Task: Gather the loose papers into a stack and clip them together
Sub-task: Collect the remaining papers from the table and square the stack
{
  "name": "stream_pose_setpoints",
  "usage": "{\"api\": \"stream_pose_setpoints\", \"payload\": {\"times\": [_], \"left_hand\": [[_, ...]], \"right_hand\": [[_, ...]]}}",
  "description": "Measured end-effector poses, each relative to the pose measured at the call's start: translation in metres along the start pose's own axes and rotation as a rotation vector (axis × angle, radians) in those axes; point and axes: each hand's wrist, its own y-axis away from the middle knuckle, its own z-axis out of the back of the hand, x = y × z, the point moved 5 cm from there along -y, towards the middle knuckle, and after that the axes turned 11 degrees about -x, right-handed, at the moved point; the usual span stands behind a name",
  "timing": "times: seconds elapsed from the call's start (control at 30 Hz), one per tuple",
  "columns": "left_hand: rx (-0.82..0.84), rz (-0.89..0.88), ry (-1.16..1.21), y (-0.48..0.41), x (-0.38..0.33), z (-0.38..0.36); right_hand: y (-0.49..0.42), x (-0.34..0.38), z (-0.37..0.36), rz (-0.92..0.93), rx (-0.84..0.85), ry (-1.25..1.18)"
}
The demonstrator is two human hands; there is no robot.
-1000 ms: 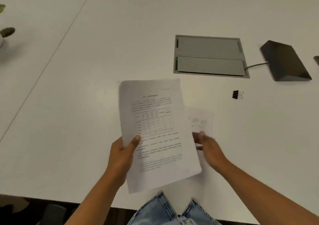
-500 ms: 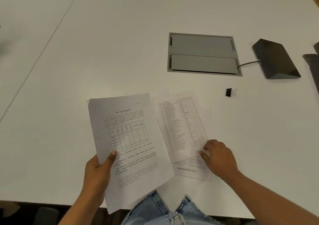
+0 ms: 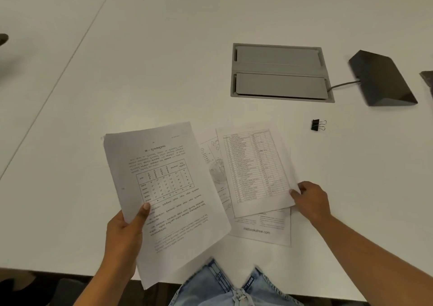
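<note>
My left hand [image 3: 125, 233] holds a small stack of printed sheets [image 3: 164, 188] by its left edge, raised and tilted over the white table [image 3: 164, 59]. To its right, my right hand [image 3: 311, 200] pinches the lower right corner of a sheet with a printed list [image 3: 254, 167] and lifts it off the table. Under that sheet lie a page with small drawings [image 3: 212, 158] and a page with a web address at its foot [image 3: 262, 232]. A black binder clip [image 3: 316, 125] lies alone on the table, beyond my right hand.
A grey cable hatch [image 3: 280, 72] is set into the table behind the papers. A dark wedge-shaped device [image 3: 382, 79] with a cable stands at the right. The table's front edge runs close to my lap, and a seam crosses the table at the left.
My right hand has gone from pressing on the loose sheets to pinching the list sheet's corner and lifting it. The held stack has moved left, baring the pages under it.
</note>
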Motion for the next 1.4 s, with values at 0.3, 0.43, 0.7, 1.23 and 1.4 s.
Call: {"api": "stream_pose_setpoints", "payload": {"times": [0.3,0.43,0.7,1.23,1.4], "left_hand": [[-0.043,0.024,-0.001,0.003,0.001,0.021],[-0.064,0.042,0.014,0.007,-0.001,0.034],[-0.11,0.056,0.033,0.005,0.001,0.052],[-0.131,0.09,0.071,0.004,-0.001,0.065],[-0.107,0.095,0.083,0.007,0.0,0.063]], "right_hand": [[0.021,0.033,-0.012,0.074,0.108,-0.135],[0.03,0.041,-0.031,0.023,0.121,-0.015],[0.045,0.073,-0.043,0.088,-0.019,0.348],[0.047,0.077,-0.046,0.08,-0.064,0.287],[0.049,0.076,-0.047,0.089,-0.056,0.259]]}}
